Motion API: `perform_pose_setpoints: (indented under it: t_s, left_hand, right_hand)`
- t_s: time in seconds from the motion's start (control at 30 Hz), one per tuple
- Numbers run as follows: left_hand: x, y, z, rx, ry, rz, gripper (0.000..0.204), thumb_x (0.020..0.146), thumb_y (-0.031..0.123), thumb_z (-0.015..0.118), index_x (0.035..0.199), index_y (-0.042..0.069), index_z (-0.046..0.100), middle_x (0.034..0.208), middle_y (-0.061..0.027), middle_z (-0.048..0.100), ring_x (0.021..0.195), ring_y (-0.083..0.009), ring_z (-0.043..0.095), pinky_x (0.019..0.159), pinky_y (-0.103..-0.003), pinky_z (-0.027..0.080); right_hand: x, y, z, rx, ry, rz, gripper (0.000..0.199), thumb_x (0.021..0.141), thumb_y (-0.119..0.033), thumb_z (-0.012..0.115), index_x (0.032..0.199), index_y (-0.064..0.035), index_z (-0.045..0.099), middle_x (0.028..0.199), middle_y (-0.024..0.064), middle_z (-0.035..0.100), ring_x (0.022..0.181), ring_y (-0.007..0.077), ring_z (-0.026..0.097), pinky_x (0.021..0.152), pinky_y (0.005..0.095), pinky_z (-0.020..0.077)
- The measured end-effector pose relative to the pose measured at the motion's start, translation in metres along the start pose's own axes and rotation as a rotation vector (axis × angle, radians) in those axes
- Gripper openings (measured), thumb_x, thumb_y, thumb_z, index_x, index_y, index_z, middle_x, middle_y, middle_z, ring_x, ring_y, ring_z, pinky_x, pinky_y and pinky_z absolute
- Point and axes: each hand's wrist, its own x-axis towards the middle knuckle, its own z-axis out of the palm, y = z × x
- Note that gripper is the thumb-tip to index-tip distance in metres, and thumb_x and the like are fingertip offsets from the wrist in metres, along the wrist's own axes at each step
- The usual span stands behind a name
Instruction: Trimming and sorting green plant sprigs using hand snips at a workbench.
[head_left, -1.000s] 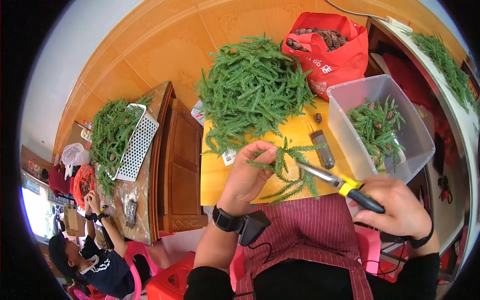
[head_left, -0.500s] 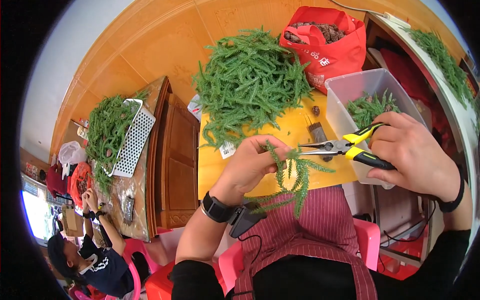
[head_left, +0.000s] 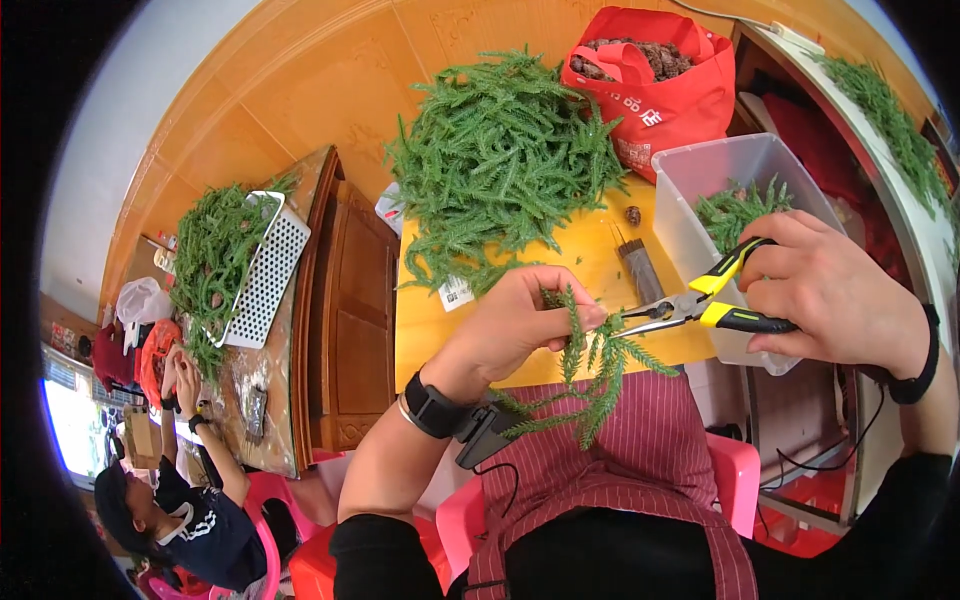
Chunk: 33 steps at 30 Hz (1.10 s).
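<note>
My left hand [head_left: 525, 322] pinches an artificial green pine sprig [head_left: 600, 400] whose several needle-covered strands hang over my striped apron. My right hand [head_left: 828, 290] grips long-nose pliers [head_left: 740, 318] by their yellow-and-black handles, which are spread apart. The plier jaws are parted and point left, with their tips at the sprig just beside my left fingertips. Whether the jaws touch it, I cannot tell. Behind my hands, a large heap of green sprigs [head_left: 500, 150] covers much of the yellow table [head_left: 425, 335]. A dark bundle of thin wires [head_left: 641, 270] and a small pine cone [head_left: 632, 215] lie there too.
A clear plastic bin [head_left: 692, 165] with sprigs and cones stands at the right. Behind it is a red bag [head_left: 660, 115] of pine cones. At the left, a co-worker [head_left: 205, 530] sits by another table with a white perforated basket [head_left: 268, 270] and more sprigs.
The plier tips have swung downward, so the pliers now slant down to the left, their jaws wider apart. My left hand still holds the sprig. The co-worker's hands have shifted slightly.
</note>
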Motion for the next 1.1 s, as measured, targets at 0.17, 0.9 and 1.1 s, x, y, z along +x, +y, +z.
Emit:
perform_pose_setpoints:
  t_s: [0.17, 0.9, 1.1]
  left_hand:
    - [0.0, 0.0, 0.0, 0.008, -0.014, -0.002, 0.011, 0.077, 0.008, 0.065, 0.077, 0.005, 0.055, 0.068, -0.0012, 0.058, 0.056, -0.0059, 0.056, 0.043, -0.015, 0.036]
    - [-0.001, 0.001, 0.012, 0.12, 0.045, 0.062, 0.011, 0.074, 0.008, 0.068, 0.073, 0.005, 0.058, 0.067, 0.0006, 0.058, 0.054, -0.0024, 0.05, 0.045, -0.015, 0.037]
    - [0.001, -0.001, 0.013, 0.109, 0.055, 0.045, 0.011, 0.074, 0.007, 0.068, 0.073, 0.005, 0.058, 0.066, 0.0014, 0.057, 0.053, -0.0019, 0.047, 0.045, -0.016, 0.036]
  right_hand:
    - [0.004, -0.001, 0.002, 0.018, -0.004, -0.006, 0.032, 0.055, -0.026, 0.071, 0.072, -0.0035, 0.056, 0.085, 0.006, 0.056, 0.099, 0.0277, 0.048, 0.085, 0.0387, 0.0392]
    - [0.0, -0.007, 0.001, -0.111, -0.038, 0.023, 0.026, 0.065, -0.028, 0.067, 0.08, -0.0083, 0.061, 0.081, 0.0025, 0.056, 0.095, 0.0227, 0.048, 0.084, 0.0342, 0.0399]
    - [0.002, -0.008, 0.0, -0.129, -0.051, 0.019, 0.026, 0.065, -0.03, 0.066, 0.079, -0.0084, 0.061, 0.08, 0.0025, 0.055, 0.093, 0.0222, 0.048, 0.082, 0.0336, 0.0401]
